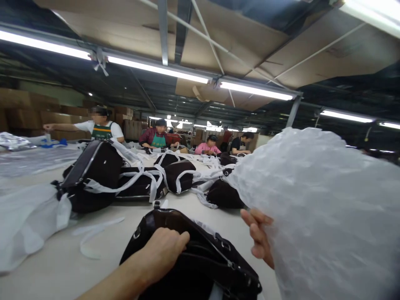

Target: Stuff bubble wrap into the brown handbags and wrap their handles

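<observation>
A black handbag (225,258) with a zip and metal rings lies in front of me, its mouth gaping. My left hand (167,250) is closed on the bag's rim, the thumb on top and the fingers hidden inside. On the right, a big crumpled sheet of white wrapping paper (325,200) stands up from the table. My right hand (259,237) grips the sheet near its left edge, fingers curled, with most of the palm hidden behind the paper.
Several black bags (93,175) with white-wrapped straps lie across the white table (125,266). White paper (28,221) and clear plastic (34,162) cover the left side. Several co-workers (104,129) work along the far side. Cardboard boxes (21,108) are stacked behind them.
</observation>
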Demonstrator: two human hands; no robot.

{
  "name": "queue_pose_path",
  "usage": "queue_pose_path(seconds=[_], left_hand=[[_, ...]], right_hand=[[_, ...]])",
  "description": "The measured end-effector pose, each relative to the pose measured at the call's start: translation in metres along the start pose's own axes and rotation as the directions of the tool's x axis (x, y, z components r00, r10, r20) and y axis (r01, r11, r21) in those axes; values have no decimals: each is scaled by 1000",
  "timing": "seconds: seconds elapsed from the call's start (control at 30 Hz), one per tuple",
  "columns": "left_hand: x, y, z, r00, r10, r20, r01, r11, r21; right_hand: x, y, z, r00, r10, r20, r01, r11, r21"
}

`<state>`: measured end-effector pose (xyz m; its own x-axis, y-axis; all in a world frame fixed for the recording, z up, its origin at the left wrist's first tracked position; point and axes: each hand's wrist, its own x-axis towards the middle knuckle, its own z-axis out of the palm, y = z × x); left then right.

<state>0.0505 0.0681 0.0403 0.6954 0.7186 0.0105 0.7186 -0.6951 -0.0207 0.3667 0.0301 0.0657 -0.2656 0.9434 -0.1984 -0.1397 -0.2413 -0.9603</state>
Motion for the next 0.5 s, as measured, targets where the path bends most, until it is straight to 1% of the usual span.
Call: queue_pose_path(seconds=[0.07, 0.1, 0.13, 0.2, 0.27, 0.33, 0.4, 0.5], left_hand=[[3, 3, -11, 998, 48, 29, -50, 996, 70], [6, 4, -17, 998, 66, 24, -67, 994, 84], [9, 4, -22, 997, 75, 8, -75, 994, 80], [14, 3, -29, 998, 66, -22, -65, 997, 35], [19, 1, -30, 999, 36, -12, -36, 999, -12], [21, -1, -27, 999, 25, 26, -24, 999, -48], [21, -3, -22, 997, 48, 68, -42, 994, -97], [19, -4, -17, 989, 102, 104, -84, 983, -164]], right_hand=[[-5, 3, 1, 999, 22, 37, -20, 999, -45], [-7, 6, 2, 998, 33, 62, -30, 998, -55], [-9, 10, 3, 996, 36, 87, -31, 998, -54], [-14, 21, 3, 991, 1, 133, 2, 1000, -18], [-17, 32, 3, 986, -58, 157, 51, 997, 50], [-19, 44, 2, 984, -104, 143, 89, 990, 108], [-21, 55, -3, 988, -129, 85, 117, 985, 128], [-23, 69, -18, 993, -118, -20, 119, 990, 72]])
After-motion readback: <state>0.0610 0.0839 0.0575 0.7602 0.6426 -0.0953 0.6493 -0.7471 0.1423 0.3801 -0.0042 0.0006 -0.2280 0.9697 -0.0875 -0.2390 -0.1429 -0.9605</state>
